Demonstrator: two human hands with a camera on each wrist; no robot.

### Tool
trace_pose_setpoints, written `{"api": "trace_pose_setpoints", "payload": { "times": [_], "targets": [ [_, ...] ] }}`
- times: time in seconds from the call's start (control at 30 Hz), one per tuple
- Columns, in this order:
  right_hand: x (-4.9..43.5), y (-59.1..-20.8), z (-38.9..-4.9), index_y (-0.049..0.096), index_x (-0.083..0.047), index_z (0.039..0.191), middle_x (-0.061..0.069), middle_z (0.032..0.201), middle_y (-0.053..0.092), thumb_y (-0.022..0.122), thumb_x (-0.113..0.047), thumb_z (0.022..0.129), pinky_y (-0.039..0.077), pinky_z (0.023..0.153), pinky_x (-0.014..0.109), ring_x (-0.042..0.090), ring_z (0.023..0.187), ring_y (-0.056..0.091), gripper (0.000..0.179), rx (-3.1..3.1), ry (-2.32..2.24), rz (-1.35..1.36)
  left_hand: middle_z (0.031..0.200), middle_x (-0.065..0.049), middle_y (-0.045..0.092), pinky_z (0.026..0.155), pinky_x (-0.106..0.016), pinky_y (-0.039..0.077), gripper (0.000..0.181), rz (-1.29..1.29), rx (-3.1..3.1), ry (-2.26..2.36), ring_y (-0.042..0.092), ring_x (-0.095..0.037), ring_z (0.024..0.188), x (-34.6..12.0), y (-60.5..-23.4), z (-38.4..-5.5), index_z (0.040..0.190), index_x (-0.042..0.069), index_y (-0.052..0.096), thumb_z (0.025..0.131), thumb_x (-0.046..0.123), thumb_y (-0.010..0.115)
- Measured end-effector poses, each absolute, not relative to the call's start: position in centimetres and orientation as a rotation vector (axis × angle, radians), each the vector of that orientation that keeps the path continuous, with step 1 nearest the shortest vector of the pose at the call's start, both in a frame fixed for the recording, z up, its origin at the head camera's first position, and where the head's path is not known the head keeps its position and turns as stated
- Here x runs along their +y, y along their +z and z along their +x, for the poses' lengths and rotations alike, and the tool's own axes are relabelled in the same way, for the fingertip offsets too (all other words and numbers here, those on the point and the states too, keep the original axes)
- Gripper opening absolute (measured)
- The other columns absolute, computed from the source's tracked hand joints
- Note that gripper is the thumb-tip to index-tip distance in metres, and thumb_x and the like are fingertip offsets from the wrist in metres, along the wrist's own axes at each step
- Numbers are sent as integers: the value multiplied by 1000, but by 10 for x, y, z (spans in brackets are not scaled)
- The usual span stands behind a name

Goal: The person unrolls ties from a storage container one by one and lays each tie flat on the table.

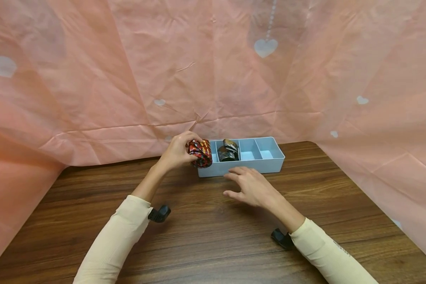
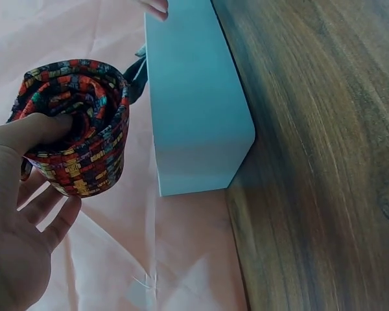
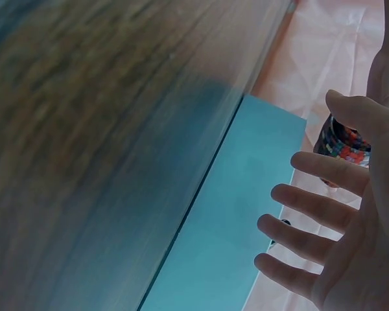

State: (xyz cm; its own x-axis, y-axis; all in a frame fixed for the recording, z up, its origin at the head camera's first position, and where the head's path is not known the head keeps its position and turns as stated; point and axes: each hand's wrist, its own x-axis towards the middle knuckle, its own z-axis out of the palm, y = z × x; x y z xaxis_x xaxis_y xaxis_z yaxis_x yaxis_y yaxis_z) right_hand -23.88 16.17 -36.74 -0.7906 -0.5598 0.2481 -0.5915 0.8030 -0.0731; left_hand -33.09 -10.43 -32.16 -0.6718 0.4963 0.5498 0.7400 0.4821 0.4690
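Observation:
My left hand (image 1: 177,152) pinches a rolled necktie (image 1: 201,154) with a red, yellow and black pattern. In the left wrist view the thumb sits inside the coil and the fingers lie against its outer side. The roll is held at the left end of a pale blue divided box (image 1: 241,167), overlapping its leftmost compartment in the head view. A second, dark rolled necktie (image 1: 228,154) stands in the compartment beside that one. My right hand (image 1: 252,185), fingers spread and holding nothing, hovers in front of the box's long side.
The box stands on a brown wood-grain table (image 1: 206,236), near its back edge. Two compartments at the box's right end hold nothing. Pink cloth (image 1: 213,79) with pale hearts hangs behind and at both sides. A black wrist mount (image 1: 159,214) shows under each sleeve.

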Motion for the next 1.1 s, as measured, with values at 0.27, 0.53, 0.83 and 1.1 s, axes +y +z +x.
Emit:
{"api": "trace_pose_setpoints", "payload": {
  "times": [0.27, 0.53, 0.83, 1.1],
  "targets": [
    [163, -366, -241, 66, -8, 137, 15, 141, 62, 72, -45, 95, 45, 106, 55, 35, 132, 57, 56, -2783, 243, 894, 114, -19, 70, 97, -49, 51, 45, -1103, -2361, -1002, 65, -36, 109, -102, -322, -321, 108, -3, 71, 67, -10, 88],
    [165, -366, -245, 60, -6, 143, 18, 140, 63, 73, -45, 95, 48, 104, 54, 38, 128, 60, 64, -2769, 320, 883, 116, -18, 69, 98, -48, 52, 44, -1123, -2372, -993, 65, -35, 111, -100, -327, -315, 109, -2, 72, 69, -9, 89],
    [166, -365, -246, 58, -6, 145, 20, 139, 63, 71, -48, 95, 49, 103, 55, 39, 127, 60, 67, -2770, 362, 847, 114, -19, 69, 101, -48, 50, 45, -1173, -2317, -989, 65, -36, 112, -98, -333, -308, 107, -3, 72, 65, -12, 88],
    [168, -365, -246, 58, -5, 145, 21, 140, 62, 71, -47, 96, 48, 104, 56, 40, 129, 59, 66, -2780, 374, 836, 114, -17, 68, 98, -48, 52, 46, -1178, -2349, -1000, 65, -34, 110, -99, -339, -300, 108, -2, 72, 66, -12, 87]
  ]
}}
